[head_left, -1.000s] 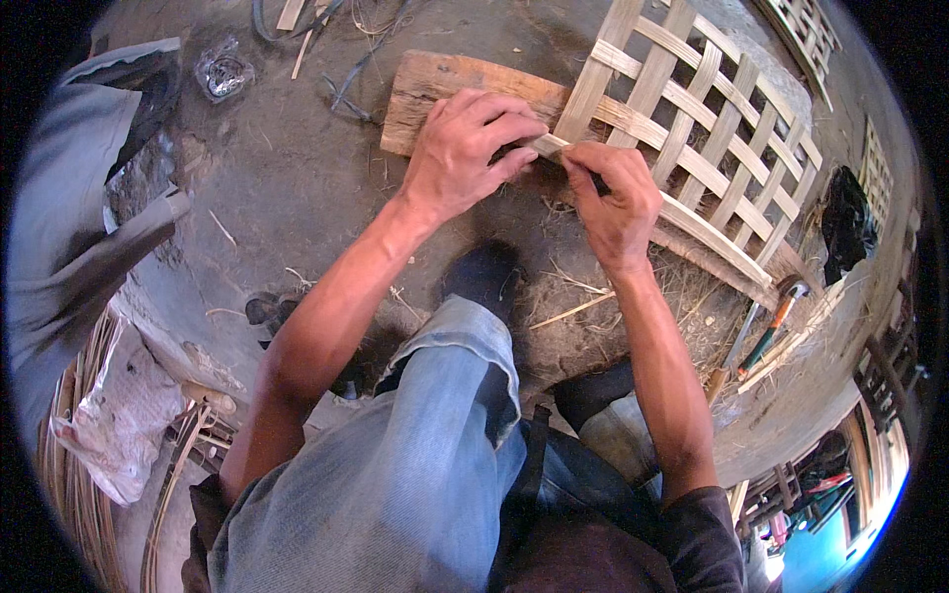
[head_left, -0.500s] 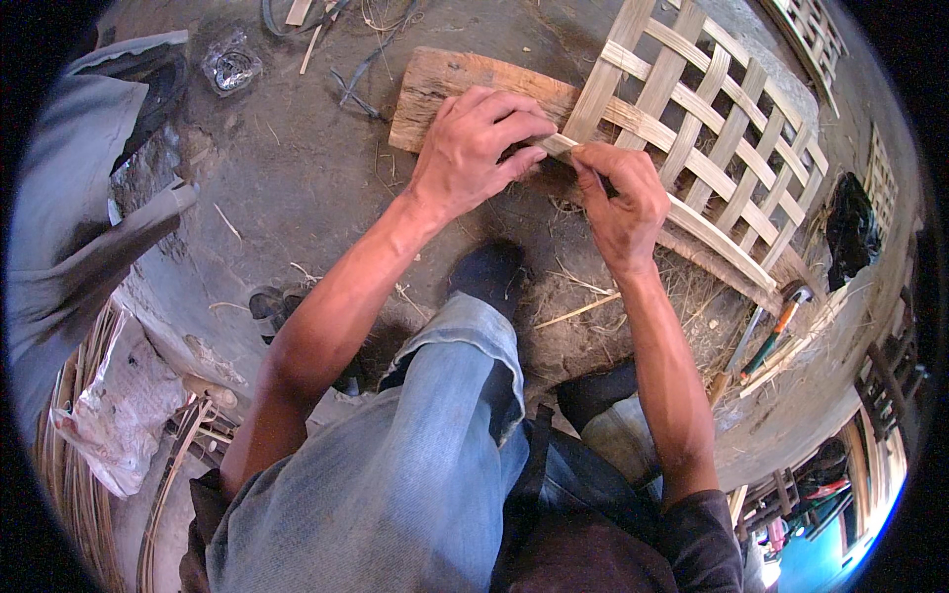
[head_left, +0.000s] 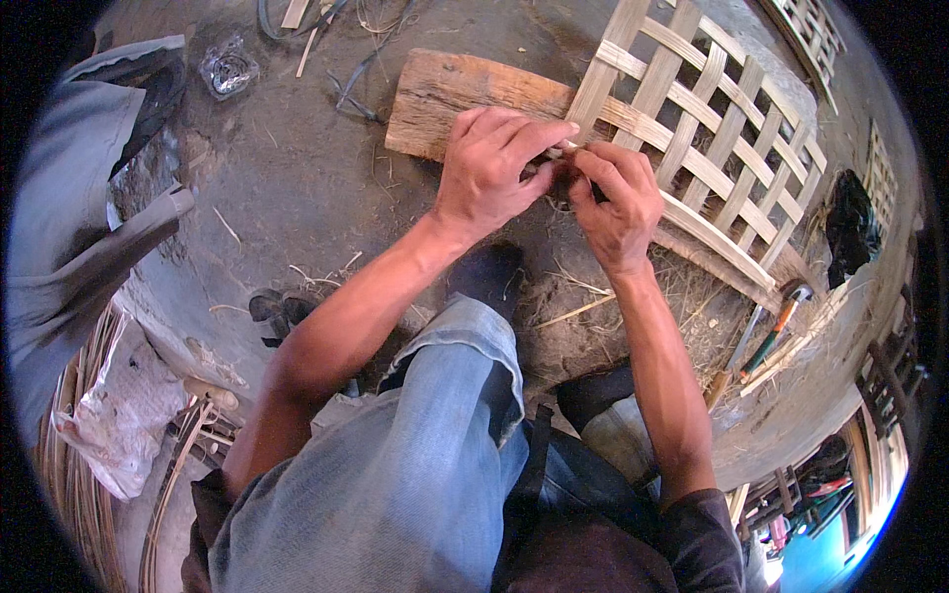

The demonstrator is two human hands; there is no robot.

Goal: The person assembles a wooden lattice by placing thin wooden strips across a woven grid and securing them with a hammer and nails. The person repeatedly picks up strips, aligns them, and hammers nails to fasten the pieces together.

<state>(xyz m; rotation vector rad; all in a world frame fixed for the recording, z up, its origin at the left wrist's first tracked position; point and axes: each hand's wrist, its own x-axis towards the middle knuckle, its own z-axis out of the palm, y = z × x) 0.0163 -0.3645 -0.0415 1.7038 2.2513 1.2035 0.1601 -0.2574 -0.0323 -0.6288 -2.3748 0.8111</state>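
Bamboo strip: one, thin and pale, at the near-left edge of the woven lattice, pinched between both hands. Left hand and right hand: close together, fingers clamped on the strip. Woven bamboo lattice: one, open square weave, flat on the floor. Wooden plank: one, under the lattice's left edge. Tools: two, lying right of the hands.

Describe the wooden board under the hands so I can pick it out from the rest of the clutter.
Start at the big woven bamboo lattice lying on the ground at upper right. The wooden board pokes out from under its left edge, just beyond the left hand. It is the only thick, flat, weathered brown slab; everything around it is thin strips and shavings.
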